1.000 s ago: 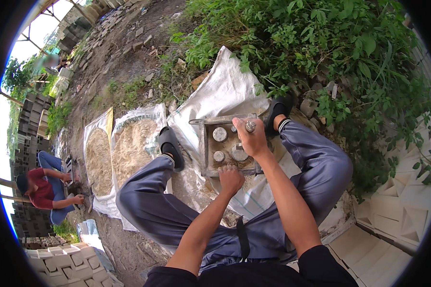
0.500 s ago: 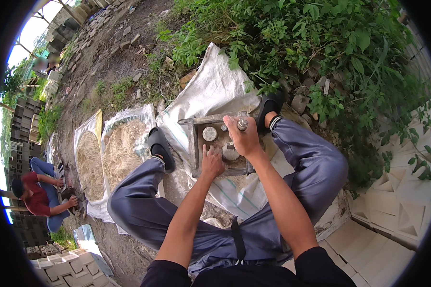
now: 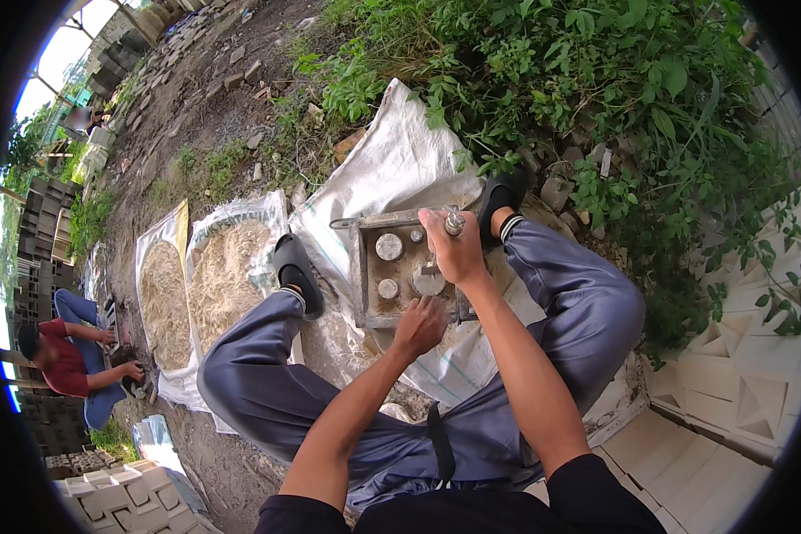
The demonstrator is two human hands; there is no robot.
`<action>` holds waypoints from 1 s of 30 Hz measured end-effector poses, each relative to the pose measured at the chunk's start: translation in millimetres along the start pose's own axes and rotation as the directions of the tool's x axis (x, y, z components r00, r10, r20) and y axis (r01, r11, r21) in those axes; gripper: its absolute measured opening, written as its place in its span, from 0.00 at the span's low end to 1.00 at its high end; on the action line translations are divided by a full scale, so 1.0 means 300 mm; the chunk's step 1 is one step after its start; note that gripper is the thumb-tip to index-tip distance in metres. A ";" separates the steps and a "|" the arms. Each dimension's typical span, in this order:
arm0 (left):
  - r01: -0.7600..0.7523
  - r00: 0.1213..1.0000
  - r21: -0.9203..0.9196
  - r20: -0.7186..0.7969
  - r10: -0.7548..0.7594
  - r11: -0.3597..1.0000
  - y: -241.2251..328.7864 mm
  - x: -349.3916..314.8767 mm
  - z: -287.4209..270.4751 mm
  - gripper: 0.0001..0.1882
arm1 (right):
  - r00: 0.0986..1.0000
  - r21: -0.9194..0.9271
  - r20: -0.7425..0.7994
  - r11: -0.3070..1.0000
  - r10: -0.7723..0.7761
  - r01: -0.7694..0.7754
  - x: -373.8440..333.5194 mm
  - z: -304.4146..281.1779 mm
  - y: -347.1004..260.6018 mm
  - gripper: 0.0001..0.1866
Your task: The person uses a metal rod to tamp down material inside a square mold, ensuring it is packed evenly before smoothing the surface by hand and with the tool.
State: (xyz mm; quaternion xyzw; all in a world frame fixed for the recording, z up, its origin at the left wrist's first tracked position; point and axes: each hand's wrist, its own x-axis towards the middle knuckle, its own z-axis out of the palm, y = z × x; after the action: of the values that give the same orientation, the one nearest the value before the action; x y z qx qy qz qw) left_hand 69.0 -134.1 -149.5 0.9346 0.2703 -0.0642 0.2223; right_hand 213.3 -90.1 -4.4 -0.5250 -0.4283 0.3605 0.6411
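Observation:
Between my feet lies a grey, dusty rectangular mould frame (image 3: 360,276) with a handle loop at its far left corner. Inside it, round grey plugs stand amid sandy material: a large far-left plug (image 3: 389,247), a smaller near-left plug (image 3: 388,288) and a large right plug (image 3: 428,281). My right hand (image 3: 455,254) is closed round an upright tool with a round shiny metal end (image 3: 455,222); a dark part shows below the fist, over the right plug. My left hand (image 3: 421,326) is at the frame's near side, slightly blurred, its fingertips hidden.
A white woven sack (image 3: 400,160) lies under the frame. Two sacks of pale sandy powder (image 3: 231,276) are at the left, beyond my foot. Another person (image 3: 67,356) crouches farther left. Leafy plants (image 3: 587,89) grow at far right; pale blocks (image 3: 730,392) stand at right.
My left hand has drawn back from inside the frame to its near side and a little right, uncovering the near-left plug. The right hand keeps its grip, nearly in place.

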 end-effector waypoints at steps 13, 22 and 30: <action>0.130 0.989 -0.172 0.088 -0.116 0.977 -0.028 -0.003 0.027 0.27 | 1.000 -0.014 -0.021 1.000 0.003 -0.004 -0.007 -0.010 0.009 0.24; 0.081 0.996 -0.002 0.039 -0.081 0.997 -0.200 -0.127 -0.034 0.22 | 1.000 -0.027 -0.002 1.000 0.004 -0.004 0.006 -0.012 0.000 0.24; 0.154 0.986 -0.038 0.076 -0.151 0.987 -0.194 -0.124 0.000 0.20 | 0.999 -0.069 0.045 0.997 -0.029 0.032 -0.010 0.021 -0.001 0.23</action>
State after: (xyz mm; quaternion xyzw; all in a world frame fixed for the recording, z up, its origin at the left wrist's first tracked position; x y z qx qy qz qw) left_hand 6.5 -107.8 -162.7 0.9030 0.3342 -0.1091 0.2470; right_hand 206.3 -90.5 -4.1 -0.5324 -0.4626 0.3468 0.6184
